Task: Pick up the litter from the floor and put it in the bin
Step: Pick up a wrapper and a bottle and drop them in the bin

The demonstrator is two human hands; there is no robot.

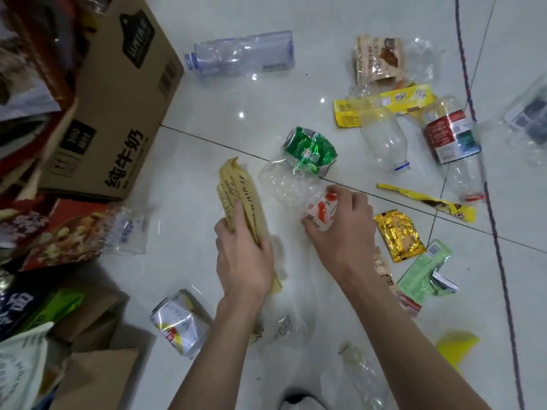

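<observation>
Box [118, 113] of brown cardboard at far left, flaps open, packaging visible inside. It stands on the white tiled floor [207, 119]. Below it lie a red snack bag [59, 232] and, touching that bag, a flattened clear bottle [127, 229]. Brown paper bags [97, 365] fill the lower-left corner. A crushed silver can [177, 324] lies just left of your left forearm.

Your left hand [242, 255] is curled round the lower end of a tan paper wrapper [236, 187], whose upper end points away from you. Beyond it, near the box, a large blue-tinted bottle [239, 53] lies on its side.

At centre, your right hand [340, 223] clasps the orange-and-white labelled end of a crumpled clear bottle [284, 182], fingers bent over the label. Whether that bottle rests on the floor or is lifted cannot be told. Its far end meets a crushed green container [310, 150].

Right of that hand, a gold sachet [398, 235], a green packet [423, 270] and a long yellow strip [426, 202] lie on the floor. Farther off are a brown snack bag [379, 57], a yellow wrapper [349, 113], a bottle with a blue neck ring [384, 140] and a red-labelled bottle [453, 137]. A dark cord [500, 261] runs down the right side.
</observation>
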